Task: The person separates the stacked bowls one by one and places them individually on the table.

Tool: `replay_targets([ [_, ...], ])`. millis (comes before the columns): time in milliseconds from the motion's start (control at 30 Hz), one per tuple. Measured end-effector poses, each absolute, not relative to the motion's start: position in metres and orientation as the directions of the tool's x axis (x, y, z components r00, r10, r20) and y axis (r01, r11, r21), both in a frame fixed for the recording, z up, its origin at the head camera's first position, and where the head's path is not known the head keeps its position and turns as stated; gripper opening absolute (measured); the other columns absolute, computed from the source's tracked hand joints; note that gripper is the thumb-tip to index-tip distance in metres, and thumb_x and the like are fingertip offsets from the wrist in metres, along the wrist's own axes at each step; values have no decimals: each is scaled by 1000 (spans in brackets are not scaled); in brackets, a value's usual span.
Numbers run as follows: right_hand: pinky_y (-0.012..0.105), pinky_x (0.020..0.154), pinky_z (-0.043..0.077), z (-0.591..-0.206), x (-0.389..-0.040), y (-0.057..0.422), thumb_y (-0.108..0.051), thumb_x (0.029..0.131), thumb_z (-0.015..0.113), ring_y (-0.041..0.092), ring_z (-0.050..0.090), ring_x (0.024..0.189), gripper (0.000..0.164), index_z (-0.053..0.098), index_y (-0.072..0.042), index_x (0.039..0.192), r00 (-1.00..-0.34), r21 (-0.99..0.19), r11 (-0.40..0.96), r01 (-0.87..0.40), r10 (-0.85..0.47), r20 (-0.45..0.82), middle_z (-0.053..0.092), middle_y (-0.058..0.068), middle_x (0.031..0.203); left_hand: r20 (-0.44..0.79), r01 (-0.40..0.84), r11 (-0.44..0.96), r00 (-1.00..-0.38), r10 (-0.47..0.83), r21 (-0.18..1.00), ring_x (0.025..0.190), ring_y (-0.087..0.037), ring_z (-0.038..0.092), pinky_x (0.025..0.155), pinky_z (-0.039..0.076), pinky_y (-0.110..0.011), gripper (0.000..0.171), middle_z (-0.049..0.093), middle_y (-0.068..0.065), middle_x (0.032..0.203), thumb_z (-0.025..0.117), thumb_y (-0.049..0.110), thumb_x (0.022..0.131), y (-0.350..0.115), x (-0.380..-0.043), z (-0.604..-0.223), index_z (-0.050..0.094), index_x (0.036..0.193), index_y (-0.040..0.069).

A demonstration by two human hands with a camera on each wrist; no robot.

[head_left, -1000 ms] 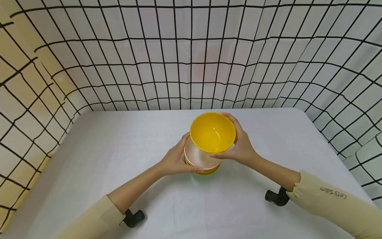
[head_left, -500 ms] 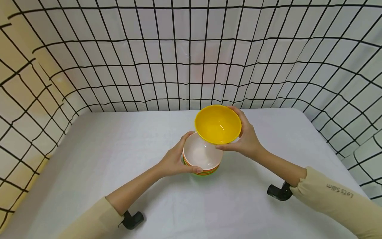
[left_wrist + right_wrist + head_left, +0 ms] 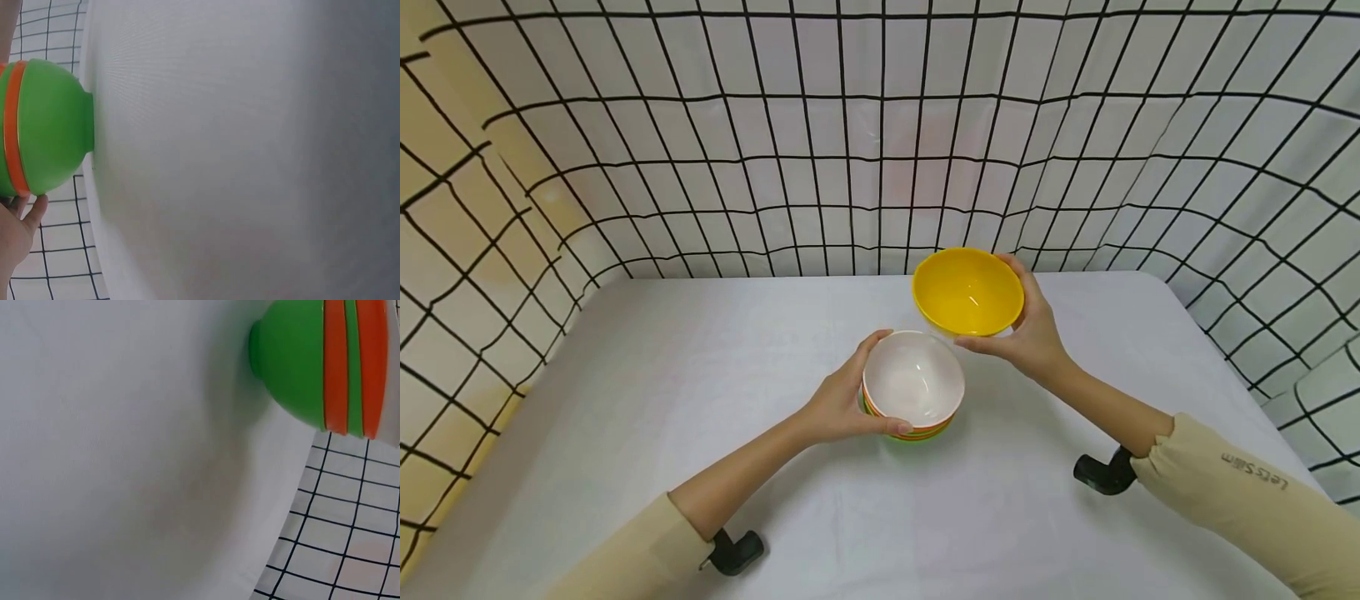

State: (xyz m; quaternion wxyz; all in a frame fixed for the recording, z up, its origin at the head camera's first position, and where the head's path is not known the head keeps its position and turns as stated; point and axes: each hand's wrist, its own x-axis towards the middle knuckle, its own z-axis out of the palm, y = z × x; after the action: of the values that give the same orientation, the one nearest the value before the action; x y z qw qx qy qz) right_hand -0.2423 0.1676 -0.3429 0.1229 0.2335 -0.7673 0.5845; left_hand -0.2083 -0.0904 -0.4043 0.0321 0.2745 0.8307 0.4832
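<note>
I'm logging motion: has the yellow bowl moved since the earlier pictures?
Yes: the yellow bowl moved right and up in the head view, against the table's far edge.

White table [image 3: 715,358] fills lower frame; pale wall [image 3: 902,50], black grid [image 3: 882,97] across top and both sides; yellowish tint upper left.

can count one yellow bowl [image 3: 968,292], one white bowl [image 3: 913,377], two orange bowls [image 3: 335,369], two green bowls [image 3: 294,362], two hands [image 3: 838,407], two sleeves [image 3: 1232,493], two wrist cameras [image 3: 737,552], one table [image 3: 700,350].
</note>
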Motion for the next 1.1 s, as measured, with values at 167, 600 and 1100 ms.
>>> replay_targets([
  [167,17,92,44,-350,-251,173,1,61,83,19,45,116,97,29,-10,141,-878,-826,295,-479,-155,454,41,9,135,194,408,393,-855,482,824,113,-13,48,91,46,-37,106,40,14,134,86,38,60,-90,-207,-406,20,143,30],
  [600,21,96,43,-374,-275,174,-7,64,84,20,45,118,92,30,-9,139,-902,-835,353,-422,-71,426,43,5,135,188,399,380,-854,485,835,113,-12,49,90,46,-36,104,41,14,134,86,38,60,-89,-207,-407,19,140,39],
  [1100,43,103,37,-406,-296,173,-24,65,84,27,42,123,101,22,-10,143,-951,-854,429,-295,-49,304,39,11,139,169,380,396,-865,473,836,113,-11,49,91,46,-37,107,41,14,133,86,37,60,-91,-208,-406,17,142,36],
])
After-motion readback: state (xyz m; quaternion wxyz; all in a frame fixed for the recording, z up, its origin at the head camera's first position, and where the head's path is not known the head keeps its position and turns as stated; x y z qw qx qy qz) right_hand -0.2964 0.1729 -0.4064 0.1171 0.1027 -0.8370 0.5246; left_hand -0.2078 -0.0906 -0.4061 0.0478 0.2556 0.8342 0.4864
